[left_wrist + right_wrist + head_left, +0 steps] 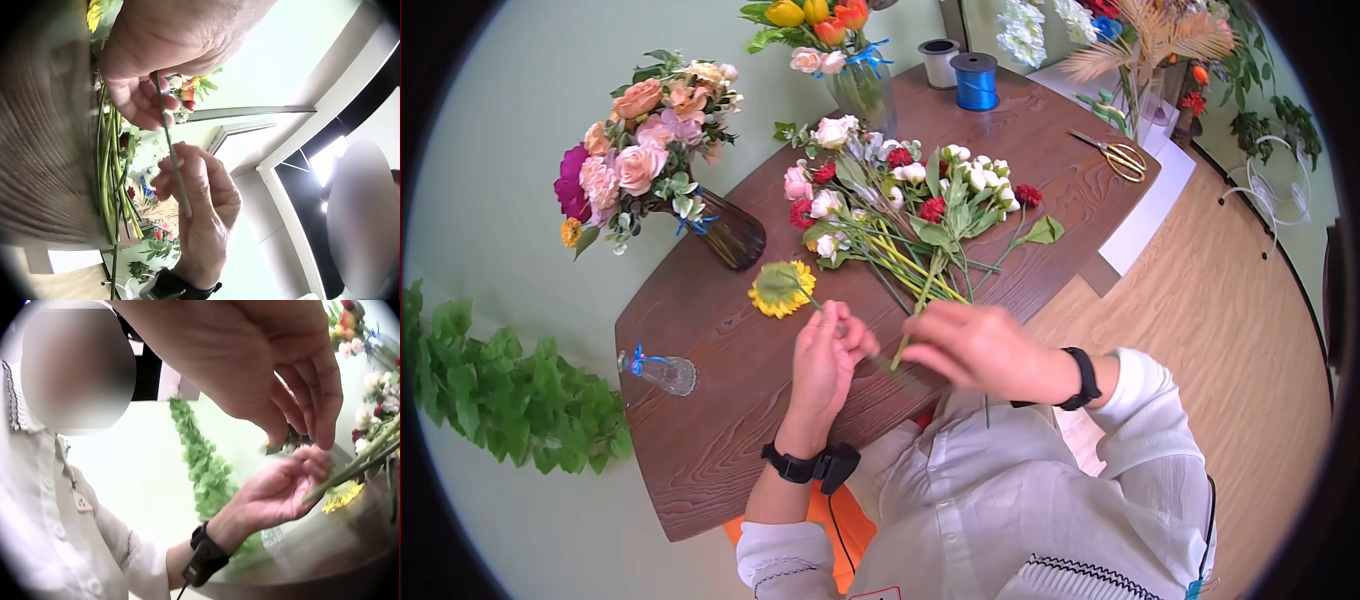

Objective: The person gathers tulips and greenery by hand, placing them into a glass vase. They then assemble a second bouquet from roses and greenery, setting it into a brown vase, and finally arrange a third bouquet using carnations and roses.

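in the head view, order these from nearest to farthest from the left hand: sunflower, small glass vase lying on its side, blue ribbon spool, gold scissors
From the left hand:
1. Sunflower, just above the hand.
2. Small glass vase, at the table's left edge.
3. Blue ribbon spool, far end of the table.
4. Gold scissors, far right corner.

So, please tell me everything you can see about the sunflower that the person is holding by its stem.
The sunflower has yellow petals and a large greenish centre, and looks artificial. Its head lies on the dark wooden table, near the left hand, in front of the loose pile of flowers. A thin green stem runs from the head toward the person. The left hand pinches the stem nearer the head, and the right hand pinches it further along. The stem looks straight and unbroken between the two hands.
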Available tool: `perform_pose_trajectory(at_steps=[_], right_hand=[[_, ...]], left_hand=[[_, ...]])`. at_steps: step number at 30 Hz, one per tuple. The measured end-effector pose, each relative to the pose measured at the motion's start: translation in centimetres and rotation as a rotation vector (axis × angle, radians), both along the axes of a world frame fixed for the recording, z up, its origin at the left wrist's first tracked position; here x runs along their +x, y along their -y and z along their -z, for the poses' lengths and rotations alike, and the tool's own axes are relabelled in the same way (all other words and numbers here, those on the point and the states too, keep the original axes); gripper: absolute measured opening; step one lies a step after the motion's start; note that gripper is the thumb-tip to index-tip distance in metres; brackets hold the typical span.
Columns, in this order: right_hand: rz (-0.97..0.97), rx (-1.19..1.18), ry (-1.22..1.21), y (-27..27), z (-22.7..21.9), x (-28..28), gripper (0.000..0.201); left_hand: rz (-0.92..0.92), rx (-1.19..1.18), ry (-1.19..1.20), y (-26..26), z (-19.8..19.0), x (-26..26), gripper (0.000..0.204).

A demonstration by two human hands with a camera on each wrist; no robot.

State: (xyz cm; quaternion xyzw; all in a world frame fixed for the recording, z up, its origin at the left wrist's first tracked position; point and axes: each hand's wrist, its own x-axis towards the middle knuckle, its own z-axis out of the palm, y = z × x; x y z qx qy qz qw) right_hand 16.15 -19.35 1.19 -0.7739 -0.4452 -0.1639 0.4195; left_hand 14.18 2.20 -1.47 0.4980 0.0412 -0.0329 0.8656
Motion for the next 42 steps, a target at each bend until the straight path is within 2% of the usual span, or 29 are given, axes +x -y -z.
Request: perform_pose_trajectory(at_steps=[1,3,4,5,6,7,9,10,11,13,14,18,21,23,26,30,33,35,39,41,42], right_hand=[[0.013,-0.003,-0.008,1.2,0.0,-0.3,0.012],[0.284,-0.018,-0.242,4.7,0.3,-0.7,0.021],[0.290,-0.020,-0.245,6.1,1.0,-1.0,0.021],[0.285,-0.097,-0.534,7.3,1.9,-1.4,0.023],[0.274,-0.174,-0.822,8.0,2.8,-1.9,0.024],[0.275,-0.174,-0.826,8.1,4.0,-2.3,0.024],[0.028,-0.120,-0.878,8.0,6.5,-3.2,0.027],[-0.047,-0.049,-1.030,7.5,6.7,-3.6,0.025],[-0.041,-0.049,-1.031,6.9,7.2,-3.8,0.025],[-0.302,0.221,-1.246,5.7,8.1,-3.7,0.022],[-0.340,0.194,-1.312,5.8,7.6,-3.5,0.018],[-0.352,0.227,-1.277,5.8,7.3,-3.4,0.018],[-0.273,0.302,-1.227,6.2,6.4,-3.3,0.018],[-0.098,0.161,-1.091,6.8,5.3,-3.0,0.018],[-0.039,0.148,-0.951,7.9,4.7,-2.5,0.018],[-0.038,0.289,-1.030,7.6,3.5,-2.5,0.017],[-0.147,0.255,-1.198,4.8,0.3,-2.8,0.015],[-0.188,0.246,-1.160,3.4,-0.1,-2.7,0.013],[-0.072,0.254,-1.066,0.5,-0.5,-2.2,0.016],[0.143,0.158,-0.803,-0.8,-0.3,-2.0,0.021],[0.176,0.124,-0.775,-1.2,-0.7,-2.0,0.021]], left_hand=[[0.013,-0.003,-0.008,-0.4,-0.7,-0.5,0.025],[0.014,0.001,-0.020,-1.0,-1.8,-1.4,0.022],[-0.049,0.062,-0.015,-0.7,-1.7,-1.5,0.024],[-0.046,0.061,-0.018,-0.7,-1.5,-1.4,0.024],[0.001,0.244,-0.023,-0.6,-1.3,-1.4,0.026],[0.049,0.427,-0.028,-0.5,-1.0,-1.3,0.027],[0.049,0.488,0.015,0.3,-0.7,-1.1,0.026],[0.036,0.598,0.086,0.8,-1.1,-1.1,0.025],[0.021,0.708,0.157,1.3,-1.3,-1.0,0.024],[0.026,0.745,0.154,1.6,-1.8,-1.1,0.023],[0.026,0.788,0.153,1.7,-2.0,-1.1,0.021],[0.036,0.942,0.151,1.9,-1.7,-0.7,0.020],[0.090,0.830,0.102,2.5,-1.2,0.1,0.023],[0.173,0.652,0.057,2.7,-1.0,0.8,0.025],[0.196,0.639,0.013,2.9,-1.0,0.8,0.025],[0.135,0.669,0.036,2.9,-0.2,0.5,0.024],[0.076,0.610,0.047,2.8,-1.6,0.9,0.024],[0.117,0.633,0.094,2.9,-2.5,2.0,0.025],[0.079,0.622,0.186,3.6,-3.8,3.5,0.027],[0.091,0.633,0.205,3.3,-3.6,3.9,0.028],[0.086,0.608,0.228,2.8,-2.5,4.3,0.028]])
